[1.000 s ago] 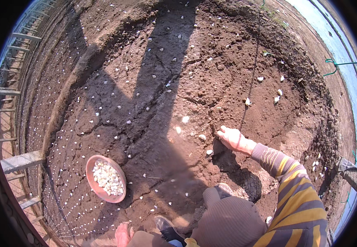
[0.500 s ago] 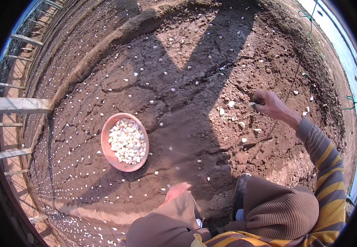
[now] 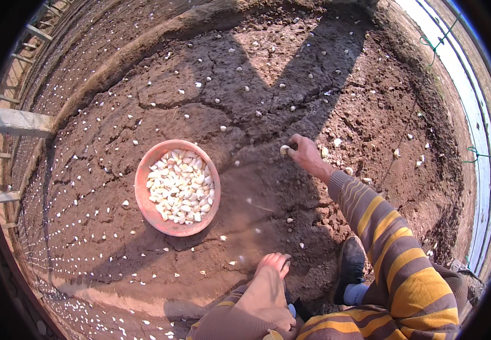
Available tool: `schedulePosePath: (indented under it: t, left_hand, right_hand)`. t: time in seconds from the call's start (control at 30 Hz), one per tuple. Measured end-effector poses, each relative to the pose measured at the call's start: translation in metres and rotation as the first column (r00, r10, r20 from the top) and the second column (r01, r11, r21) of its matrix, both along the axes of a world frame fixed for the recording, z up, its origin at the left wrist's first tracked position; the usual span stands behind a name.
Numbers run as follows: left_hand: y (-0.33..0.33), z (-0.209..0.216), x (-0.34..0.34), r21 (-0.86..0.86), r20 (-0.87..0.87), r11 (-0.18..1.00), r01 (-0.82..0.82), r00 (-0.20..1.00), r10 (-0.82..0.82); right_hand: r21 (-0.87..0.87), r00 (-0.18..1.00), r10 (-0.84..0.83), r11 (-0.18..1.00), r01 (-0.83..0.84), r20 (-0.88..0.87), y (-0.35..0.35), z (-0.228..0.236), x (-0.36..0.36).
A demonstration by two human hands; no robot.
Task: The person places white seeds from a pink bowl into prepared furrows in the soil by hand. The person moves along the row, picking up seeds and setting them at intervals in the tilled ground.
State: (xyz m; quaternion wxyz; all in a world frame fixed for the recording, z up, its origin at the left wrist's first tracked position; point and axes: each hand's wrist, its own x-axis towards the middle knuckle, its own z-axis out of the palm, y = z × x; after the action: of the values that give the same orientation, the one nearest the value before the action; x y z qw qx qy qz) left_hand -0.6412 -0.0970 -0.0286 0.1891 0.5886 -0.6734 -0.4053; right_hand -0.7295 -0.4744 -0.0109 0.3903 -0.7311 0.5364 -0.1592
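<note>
Currently, right hand point(image 3: 304, 152): thumb and fingers pinched almost together on one pale clove point(image 3: 284, 149), over the soil bed point(image 3: 245, 190). Left hand point(image 3: 274, 263), toward its near edge: fingers curled, contents cannot be told. Clove-filled bowl point(image 3: 172, 228) sits inward from that edge.

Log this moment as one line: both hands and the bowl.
Right hand: pinching pale clove, soil contact unclear | left hand: by brown trouser leg, grip unclear | pink bowl: on soil, holding many cloves
</note>
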Motion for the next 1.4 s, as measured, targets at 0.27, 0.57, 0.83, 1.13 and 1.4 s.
schedulePosePath:
  t: [0.27,0.57,0.83,1.13,1.4]
  left_hand:
    - [-0.002,0.006,0.006,0.017,-0.006,1.000,0.006,1.000,-0.006]
    - [-0.007,0.004,0.005,-0.021,-0.090,0.999,0.050,0.995,-0.052]
    - [-0.006,-0.002,0.003,-0.057,-0.101,0.998,0.034,0.994,-0.039]
    - [-0.002,-0.002,0.005,-0.048,-0.079,0.999,0.019,0.997,-0.022]
    - [-0.003,0.001,0.006,-0.017,-0.040,0.999,0.032,0.999,-0.033]
  right_hand:
    - [-0.298,0.988,0.130,0.943,-0.148,-0.080,0.010,-0.019,0.045]
    - [-0.328,0.904,0.232,0.875,-0.355,-0.358,0.012,-0.023,0.044]
    - [-0.302,0.860,-0.219,0.950,0.080,-0.460,0.014,-0.040,-0.088]
    - [-0.118,0.921,-0.389,0.916,0.384,-0.023,0.007,-0.021,-0.064]
    - [-0.364,0.972,-0.154,0.928,0.081,-0.175,-0.028,-0.034,-0.044]
